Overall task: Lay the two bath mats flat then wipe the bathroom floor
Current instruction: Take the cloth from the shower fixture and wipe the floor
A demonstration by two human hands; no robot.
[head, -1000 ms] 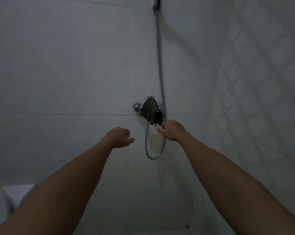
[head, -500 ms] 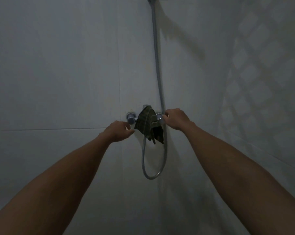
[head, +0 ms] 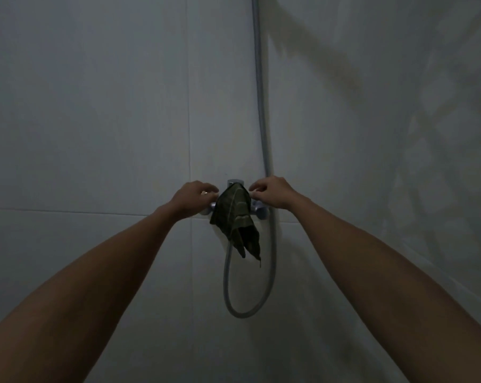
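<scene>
Curling in at the top of the shower mixer [head: 235, 186], the fingers [head: 206, 189] of the left hand [head: 193, 199] are bunched together right at the left edge of the dark cloth [head: 234, 214]. Honestly can't tell if they're pinching the fabric or just gripping the left knob [head: 212, 207] underneath, it's way too dim. Same deal on the other side: the right hand [head: 272, 194] has its fingertips [head: 254, 189] drawn together just at the cloth's upper right edge, touching or nearly touching it, and whether they've actually clamped on it isn't clear.

The cloth itself, the only wiping thing in view, is draped over the middle of the mixer, hanging down in a crumpled point below it, greenish with a faint stripe pattern. The right knob [head: 261, 212] pokes out just past it, under the right hand.

Both bare forearms stretch from the bottom corners up toward the mixer. The shower hose [head: 261, 106] runs straight down the wall above and right of the mixer, passes behind the right hand, then loops below the mixer and back up behind the cloth. Big pale wall tiles [head: 95, 106] sit left of the mixer, and a second wall with a faint diamond pattern [head: 441, 134] stands off to its right. No mats or floor in view.
</scene>
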